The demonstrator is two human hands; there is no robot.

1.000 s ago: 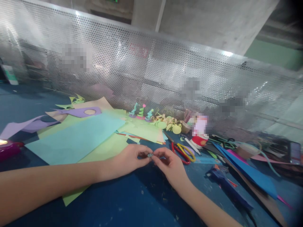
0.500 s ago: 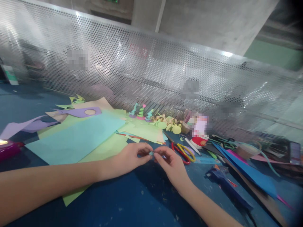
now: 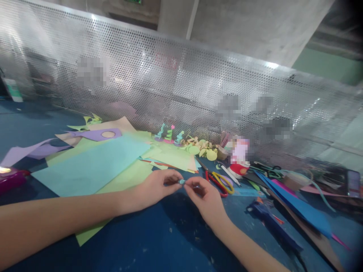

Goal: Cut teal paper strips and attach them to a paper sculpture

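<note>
Between my two hands, above the blue table, is a tiny light-blue paper piece (image 3: 182,181). My left hand (image 3: 159,189) pinches it from the left with thumb and fingertips. From the right, the thumb and index finger of my right hand (image 3: 205,194) close on its other side. Behind my left hand lie a large light-blue sheet (image 3: 93,164) and green sheets (image 3: 167,155). Small spiral paper figures (image 3: 169,135) stand near the mesh panel. Yellow-and-red handled scissors (image 3: 222,183) lie just behind my right hand.
A dark blue glue gun (image 3: 273,226) and blue sheets (image 3: 297,204) lie at the right. Purple cut-outs (image 3: 93,134) and a magenta object (image 3: 13,179) are at the left. A red and white cup (image 3: 239,168) stands before the perforated metal panel (image 3: 159,87).
Both hands stay almost in place. The light-blue piece between the fingertips has risen slightly and shows a little more.
</note>
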